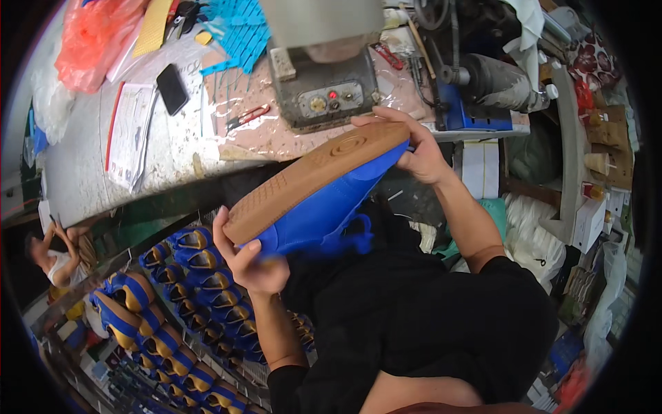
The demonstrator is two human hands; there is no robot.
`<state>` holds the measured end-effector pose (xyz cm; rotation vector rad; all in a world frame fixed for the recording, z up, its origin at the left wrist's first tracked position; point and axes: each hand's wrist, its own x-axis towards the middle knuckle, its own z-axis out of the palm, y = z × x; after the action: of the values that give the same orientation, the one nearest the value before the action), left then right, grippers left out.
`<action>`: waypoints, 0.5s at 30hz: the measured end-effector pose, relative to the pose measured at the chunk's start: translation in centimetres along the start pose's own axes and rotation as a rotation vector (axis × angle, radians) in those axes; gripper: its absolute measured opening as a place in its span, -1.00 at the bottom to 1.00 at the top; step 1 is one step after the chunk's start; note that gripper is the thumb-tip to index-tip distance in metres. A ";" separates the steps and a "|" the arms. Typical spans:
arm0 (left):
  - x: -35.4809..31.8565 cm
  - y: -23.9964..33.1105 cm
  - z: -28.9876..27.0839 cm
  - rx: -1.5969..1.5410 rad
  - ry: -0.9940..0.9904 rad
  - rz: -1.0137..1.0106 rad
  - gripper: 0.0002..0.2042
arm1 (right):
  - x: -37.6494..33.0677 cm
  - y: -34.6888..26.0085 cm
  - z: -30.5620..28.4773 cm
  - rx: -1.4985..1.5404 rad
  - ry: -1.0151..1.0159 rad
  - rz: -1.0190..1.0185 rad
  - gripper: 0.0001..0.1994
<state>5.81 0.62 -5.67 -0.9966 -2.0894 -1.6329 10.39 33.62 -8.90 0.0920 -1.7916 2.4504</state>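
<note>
Between my two hands is a blue shoe with a brown patterned sole, turned on its side so that the sole faces up and away from me. My left hand grips one end, thumb and fingers on either side of the sole's edge. At the other end my right hand has its fingers over the sole and its thumb against the blue upper. A blue lace or strap hangs loose below the shoe, partly blurred. Just beyond it stands a grey machine base with knobs and a lit red lamp.
A worktable carries a black phone, papers, a red cutter and blue mesh pieces. Racks of blue shoes stand at lower left. Another person is beyond them. White plastic bags lie at right.
</note>
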 end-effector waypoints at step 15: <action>3.5 1.1 -1.1 -0.337 -0.661 -0.756 -0.64 | -1.0 -1.5 2.9 -0.046 0.144 0.559 -0.63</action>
<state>3.89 0.93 -2.34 -1.0025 -2.9506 -2.3019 11.51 31.28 -6.68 -0.6572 -2.0147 2.6600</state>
